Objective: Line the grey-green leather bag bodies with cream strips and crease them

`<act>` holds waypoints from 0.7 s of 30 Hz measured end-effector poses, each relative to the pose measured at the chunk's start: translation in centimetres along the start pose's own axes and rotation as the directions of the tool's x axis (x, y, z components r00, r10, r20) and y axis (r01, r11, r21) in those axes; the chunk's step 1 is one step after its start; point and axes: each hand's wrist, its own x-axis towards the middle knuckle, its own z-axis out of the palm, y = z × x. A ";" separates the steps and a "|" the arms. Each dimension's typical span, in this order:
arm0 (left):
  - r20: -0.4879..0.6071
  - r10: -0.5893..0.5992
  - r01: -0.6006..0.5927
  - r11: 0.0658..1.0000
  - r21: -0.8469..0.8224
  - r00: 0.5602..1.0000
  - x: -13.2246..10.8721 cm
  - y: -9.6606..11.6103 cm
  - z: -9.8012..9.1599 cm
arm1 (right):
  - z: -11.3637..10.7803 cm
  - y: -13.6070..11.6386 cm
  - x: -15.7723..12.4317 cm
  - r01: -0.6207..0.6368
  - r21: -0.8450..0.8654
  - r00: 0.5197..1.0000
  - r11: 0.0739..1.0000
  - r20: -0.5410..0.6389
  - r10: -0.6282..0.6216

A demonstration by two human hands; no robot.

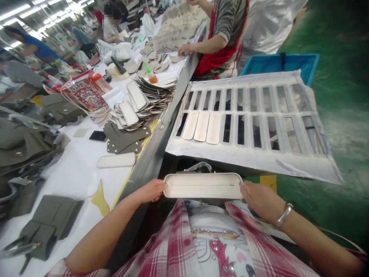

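A long cream panel with rounded ends and a raised rim (pixel 203 186) is held level in front of my body. My left hand (pixel 155 189) pinches its left end, and my right hand (pixel 257 196) grips its right end. Behind it, part of a bag with a clear-wrapped handle (pixel 198 166) shows; the rest is hidden. Beyond lies a white slotted rack (pixel 230 152), where several similar cream panels (pixel 202 126) rest side by side in the lower row at the left. A single cream panel (pixel 116 160) lies on the table to my left.
The white-covered table (pixel 77 154) runs along my left. On it are stacked panels (pixel 144 102), dark green pieces (pixel 123 137), a phone (pixel 98 135), a glue bottle (pixel 151 76) and green bags (pixel 49 219). A co-worker in a red apron (pixel 220 46) stands ahead, near a blue bin (pixel 288 63).
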 end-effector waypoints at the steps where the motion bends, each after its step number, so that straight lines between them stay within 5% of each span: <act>1: 0.007 0.007 -0.007 1.000 -0.003 1.000 0.1 -0.1 0.0 | -0.1 0.0 0.0 0.002 0.002 1.000 1.000 0.001 -0.002; 6: -0.027 0.067 -0.065 0.997 0.043 0.997 0.2 -1.1 0.0 | 0.0 0.2 0.0 0.019 -0.003 1.000 1.000 -0.016 -0.019; 12: -0.193 0.247 -0.175 0.928 0.330 0.950 -0.3 -0.3 0.2 | -0.4 0.1 0.0 0.018 -0.012 1.000 1.000 0.022 -0.018; 21: -0.127 0.208 -0.151 0.921 0.359 0.970 0.0 0.1 -0.2 | -1.0 0.4 0.4 0.037 0.022 0.996 0.999 0.078 -0.039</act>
